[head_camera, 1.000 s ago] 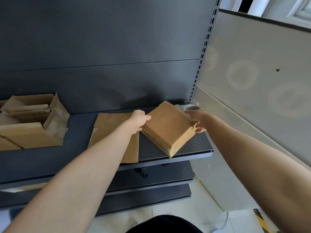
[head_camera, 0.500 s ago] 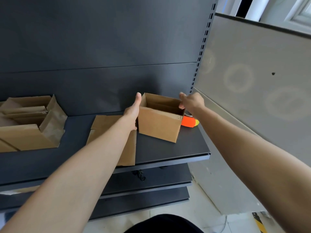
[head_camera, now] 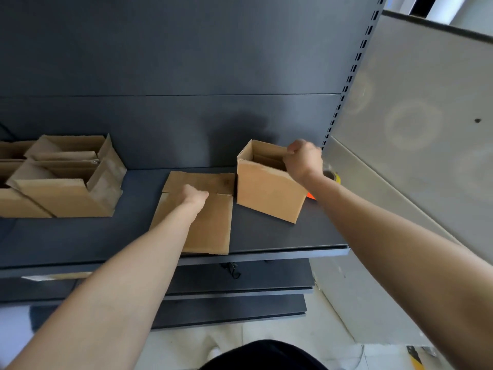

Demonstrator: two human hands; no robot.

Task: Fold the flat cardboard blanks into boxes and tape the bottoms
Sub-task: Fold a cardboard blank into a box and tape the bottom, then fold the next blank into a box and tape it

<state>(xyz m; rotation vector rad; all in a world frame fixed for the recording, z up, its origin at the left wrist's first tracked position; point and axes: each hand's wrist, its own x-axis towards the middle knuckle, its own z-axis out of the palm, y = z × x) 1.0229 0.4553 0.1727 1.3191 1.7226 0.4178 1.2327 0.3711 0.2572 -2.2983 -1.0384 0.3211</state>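
A folded cardboard box (head_camera: 266,193) stands upright and open-topped on the dark shelf (head_camera: 266,236), at its right end. My right hand (head_camera: 304,158) grips the box's far right rim. A stack of flat cardboard blanks (head_camera: 210,225) lies just left of the box. My left hand (head_camera: 194,196) rests on the top blank, its fingers curled under; I cannot see whether it pinches the blank. An orange tape dispenser (head_camera: 310,194) and a tape roll (head_camera: 330,176) peek out behind the box on the right.
Several finished open boxes (head_camera: 69,180) are bunched at the shelf's left end. A dark back panel rises behind the shelf, and a grey wall (head_camera: 413,129) closes the right side. Lower shelves (head_camera: 240,287) jut out beneath.
The box went from bottom-up to upright with its open top showing. My left hand let go of it and dropped onto the flat blanks; my right hand stayed on the rim.
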